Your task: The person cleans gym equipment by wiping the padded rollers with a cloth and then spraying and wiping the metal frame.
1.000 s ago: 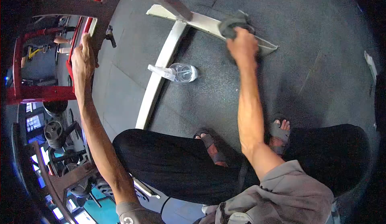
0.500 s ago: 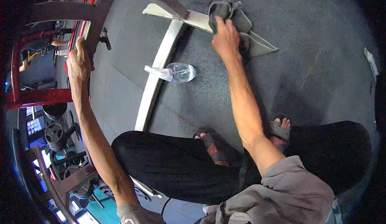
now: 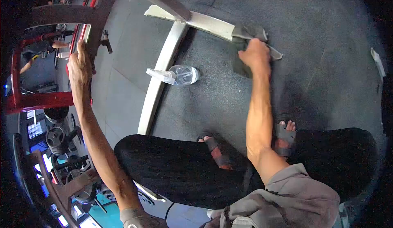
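A grey-green cloth (image 3: pixel 242 62) is bunched under my right hand (image 3: pixel 258 56), whose fingers are closed on it. Together they are at the right end of a white metal base bar (image 3: pixel 211 25), and the cloth covers that end. My left hand (image 3: pixel 80 66) is wrapped around part of the dark and red metal frame (image 3: pixel 95 31) on the left. Between my arms lies a clear plastic bottle (image 3: pixel 183 75) with a white top, which overlaps the long white floor bar (image 3: pixel 157 90).
Dark rubber mats (image 3: pixel 319 56) cover the floor. My sandalled feet (image 3: pixel 285 133) are under me. Weight plates (image 3: pixel 57 140) on a rack stand at lower left. Another person's arm (image 3: pixel 26 67) shows beyond the frame. A pale strip (image 3: pixel 378 64) lies at far right.
My right hand has slid the cloth rightward and slightly down along the white bar, baring more of it. My left hand stays on the frame.
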